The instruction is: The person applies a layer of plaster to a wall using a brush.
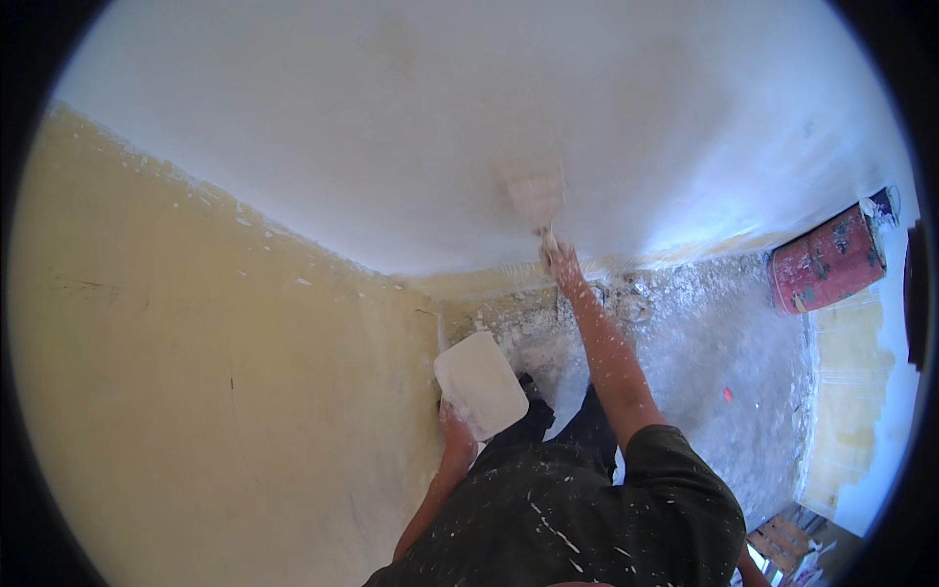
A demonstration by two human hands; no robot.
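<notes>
My right arm reaches forward, and my right hand [558, 256] is closed round the handle of a wide flat brush [536, 196]. Motion blurs the pale, flared head of this brush, which is at the wet-looking whitish wall [391, 147]. Low on the left, my left hand [456, 427] grips the side of a white rounded-rectangular tub [481, 384], its fingers partly hidden behind it. White fills the tub's outline, and I cannot tell how full it is. White specks dot my right forearm and dark shirt.
Close on my left stands a yellowish wall [215, 352] with white splashes near the corner. A worn red drum [831, 259] is at the right, by the far wall. White spatter covers the grey floor [704, 342]. Wooden slats [780, 541] lie at the lower right.
</notes>
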